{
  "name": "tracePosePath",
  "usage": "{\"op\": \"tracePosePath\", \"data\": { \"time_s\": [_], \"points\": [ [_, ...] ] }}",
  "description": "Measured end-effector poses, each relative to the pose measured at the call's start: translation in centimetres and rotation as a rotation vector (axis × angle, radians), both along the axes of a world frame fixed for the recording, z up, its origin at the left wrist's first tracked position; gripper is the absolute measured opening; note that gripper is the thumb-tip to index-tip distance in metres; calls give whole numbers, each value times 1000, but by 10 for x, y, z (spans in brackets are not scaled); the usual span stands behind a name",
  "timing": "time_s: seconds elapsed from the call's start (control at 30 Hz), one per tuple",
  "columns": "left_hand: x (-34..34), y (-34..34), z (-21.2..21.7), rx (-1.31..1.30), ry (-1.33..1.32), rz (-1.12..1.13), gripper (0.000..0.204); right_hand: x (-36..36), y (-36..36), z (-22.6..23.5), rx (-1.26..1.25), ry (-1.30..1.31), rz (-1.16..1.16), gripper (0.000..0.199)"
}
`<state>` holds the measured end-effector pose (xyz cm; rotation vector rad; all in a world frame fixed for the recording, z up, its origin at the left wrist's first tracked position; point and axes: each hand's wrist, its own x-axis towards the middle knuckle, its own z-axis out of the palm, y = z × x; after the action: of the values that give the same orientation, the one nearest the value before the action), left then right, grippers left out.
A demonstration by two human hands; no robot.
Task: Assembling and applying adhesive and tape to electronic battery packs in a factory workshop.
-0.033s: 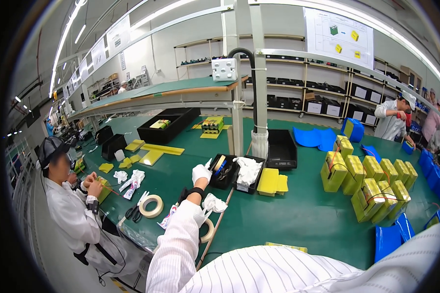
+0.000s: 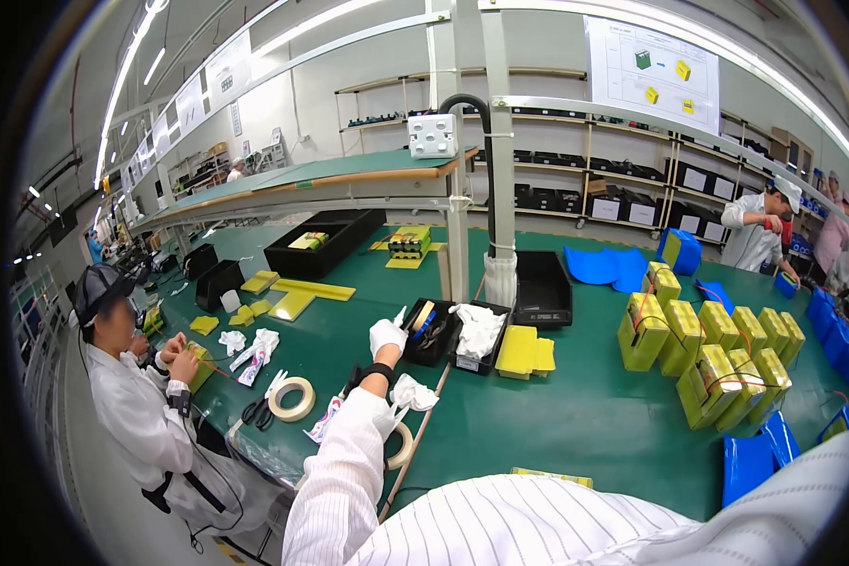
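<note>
My left hand [image 2: 387,337], in a white glove with a black band at the wrist, reaches over the green table at the left edge of a black bin [image 2: 431,351]. One finger stretches away from the rest, and nothing shows in the hand. Inside that bin lie a roll of tape [image 2: 424,315] with a blue part and some dark tools. A crumpled white cloth [image 2: 479,330] fills the adjoining bin. Beneath my wrist are another white cloth [image 2: 413,393] and a tape roll [image 2: 400,446]. White striped clothing fills the lower edge; my right hand is out of the picture.
Yellow sheets [image 2: 517,352] lie right of the bins. Several yellow-wrapped battery packs [image 2: 643,332] with wires stand farther right, near blue wraps [image 2: 762,462]. A post [image 2: 503,189] rises mid-table. At left, a co-worker [image 2: 127,377] handles a yellow pack beside scissors [image 2: 258,407] and masking tape [image 2: 291,399].
</note>
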<state>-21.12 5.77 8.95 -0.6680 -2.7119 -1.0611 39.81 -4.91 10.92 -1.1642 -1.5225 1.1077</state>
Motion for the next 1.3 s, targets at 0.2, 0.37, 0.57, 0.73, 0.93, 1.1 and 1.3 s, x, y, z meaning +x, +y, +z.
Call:
{"op": "tracePosePath", "data": {
  "time_s": [0.2, 0.37, 0.57, 0.73, 0.93, 1.1, 1.3],
  "points": [
    [20, -11, 0, 150, 40, 4, 18, 2, -8, 4, -19, -38, -5, 26],
    [16, -21, 5, 217, 214, -26, 18, 0, -15, 2, -39, -23, 16, 27],
    [28, -54, 51, 339, 334, 26, 19, -8, -18, 19, -57, -89, 12, 24],
    [103, -121, 91, 852, -478, -516, 9, -31, -26, 30, 318, -140, -22, 14],
    [248, -220, 82, 762, -1231, -707, 13, -91, -40, -12, 424, -154, 419, 24],
    [320, -263, 39, 899, -1244, -545, 12, -133, -69, 14, 494, -197, 299, 29],
    [358, -272, 15, 509, -1530, -697, 11, -114, -56, -25, 490, -210, 198, 35]
  ]
}}
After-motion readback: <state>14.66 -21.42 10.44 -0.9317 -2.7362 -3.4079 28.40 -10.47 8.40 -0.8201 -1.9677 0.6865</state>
